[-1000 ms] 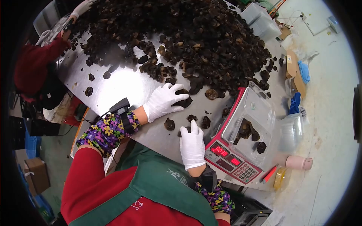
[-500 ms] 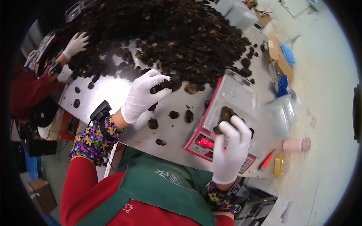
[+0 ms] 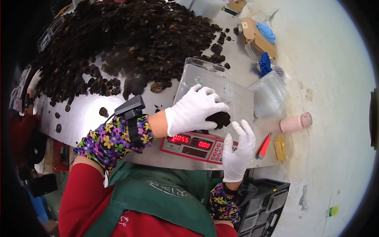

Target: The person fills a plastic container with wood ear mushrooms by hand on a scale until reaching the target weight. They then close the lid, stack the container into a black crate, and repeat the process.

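My left hand [image 3: 195, 110], in a white glove, is over the clear plastic box [image 3: 205, 77] on the red scale [image 3: 189, 152]. Its fingers are curved around dark, mushroom-like pieces [image 3: 218, 119]. Just right of them, my right hand [image 3: 239, 152] is raised at the scale's right front, gloved, with its fingers apart and nothing between them. Red digits glow on the scale's display. A single brownish piece [image 3: 156, 87] lies on the metal table left of the box.
A large heap of dark pieces [image 3: 130, 35] covers the back of the table. At the right are stacked clear lids [image 3: 268, 93], a pink bottle [image 3: 296, 123], a red cutter [image 3: 265, 146] and a cardboard box [image 3: 258, 37]. A co-worker's sleeve [image 3: 19, 134] shows at far left.
My left hand has moved right, from the table to over the box, with dark pieces. My right hand no longer holds its dark pieces. The whole view has shifted.
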{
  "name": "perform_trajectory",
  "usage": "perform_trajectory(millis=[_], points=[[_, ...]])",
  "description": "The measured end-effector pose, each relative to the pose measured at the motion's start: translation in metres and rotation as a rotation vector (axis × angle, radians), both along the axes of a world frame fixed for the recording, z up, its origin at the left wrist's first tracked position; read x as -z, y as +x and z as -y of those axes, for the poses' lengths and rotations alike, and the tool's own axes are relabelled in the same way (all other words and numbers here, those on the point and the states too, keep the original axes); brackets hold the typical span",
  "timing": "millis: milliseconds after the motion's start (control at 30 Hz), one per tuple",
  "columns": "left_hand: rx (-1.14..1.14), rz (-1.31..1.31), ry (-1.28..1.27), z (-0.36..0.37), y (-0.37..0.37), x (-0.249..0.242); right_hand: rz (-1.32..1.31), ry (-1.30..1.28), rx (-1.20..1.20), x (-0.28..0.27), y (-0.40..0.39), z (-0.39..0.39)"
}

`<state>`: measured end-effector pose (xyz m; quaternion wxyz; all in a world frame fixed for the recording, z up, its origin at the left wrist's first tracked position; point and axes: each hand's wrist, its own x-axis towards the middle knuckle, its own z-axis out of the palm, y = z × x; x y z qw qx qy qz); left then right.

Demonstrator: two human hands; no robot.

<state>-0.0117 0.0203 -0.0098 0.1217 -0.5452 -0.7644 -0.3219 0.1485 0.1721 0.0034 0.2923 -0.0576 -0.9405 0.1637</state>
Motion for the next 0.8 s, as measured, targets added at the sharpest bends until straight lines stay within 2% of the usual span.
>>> perform_trajectory(millis=[67,133,200,333,400,467,500,600,700,800], points=[[-0.017,-0.012,-0.022,0.003,0.004,0.0,-0.016,-0.006,0.011,0.003,0.004,-0.005],[-0.017,0.011,0.124,0.018,0.008,-0.012,-0.036,-0.01,0.013,0.005,0.007,-0.007],[-0.069,0.156,0.203,0.049,0.008,-0.02,-0.05,-0.027,0.006,0.008,0.01,-0.01],[-0.405,0.323,0.382,0.123,0.024,0.034,-0.084,-0.059,-0.004,0.016,0.015,-0.01],[-0.564,0.395,0.306,0.16,0.043,0.075,-0.107,-0.071,-0.014,0.017,0.016,-0.008],[-0.555,0.315,0.23,0.18,0.069,0.095,-0.123,-0.079,-0.007,0.021,0.017,-0.008],[-0.481,0.433,0.127,0.189,0.076,0.109,-0.132,-0.09,0.0,0.024,0.017,-0.007],[-0.45,0.138,-0.072,0.189,0.1,0.115,-0.134,-0.073,-0.016,0.026,0.015,-0.003],[-0.424,0.086,-0.146,0.191,0.105,0.141,-0.138,-0.061,-0.017,0.021,0.012,0.004],[-0.439,0.084,-0.12,0.191,0.106,0.143,-0.138,-0.038,-0.028,0.017,0.012,0.011]])
